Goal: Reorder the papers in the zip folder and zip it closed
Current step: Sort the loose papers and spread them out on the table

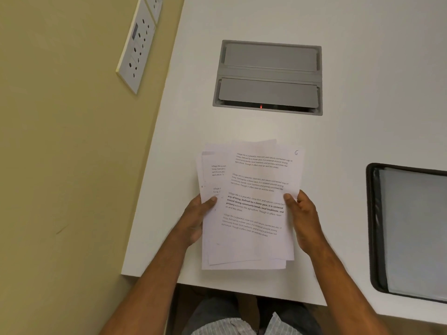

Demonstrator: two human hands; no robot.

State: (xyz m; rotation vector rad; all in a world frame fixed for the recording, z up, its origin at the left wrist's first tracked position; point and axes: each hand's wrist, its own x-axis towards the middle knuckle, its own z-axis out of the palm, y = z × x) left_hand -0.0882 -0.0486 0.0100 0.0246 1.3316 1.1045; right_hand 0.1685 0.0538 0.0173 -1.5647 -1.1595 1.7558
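Note:
I hold a loose stack of printed white papers [251,204] above the white table, the sheets fanned unevenly. The top sheet carries several text paragraphs and a handwritten 6 in its upper right corner. My left hand [194,221] grips the stack's left edge, thumb on top. My right hand [303,221] grips the right edge, thumb on the top sheet. The zip folder [408,230], translucent grey with a black zipper border, lies flat on the table at the right, partly cut off by the frame edge. I cannot tell whether its zipper is open.
A grey cable hatch [268,77] with a small red light is set into the white table [350,131] beyond the papers. A yellow wall with a socket panel [136,44] runs along the left. The table's front edge is near my lap.

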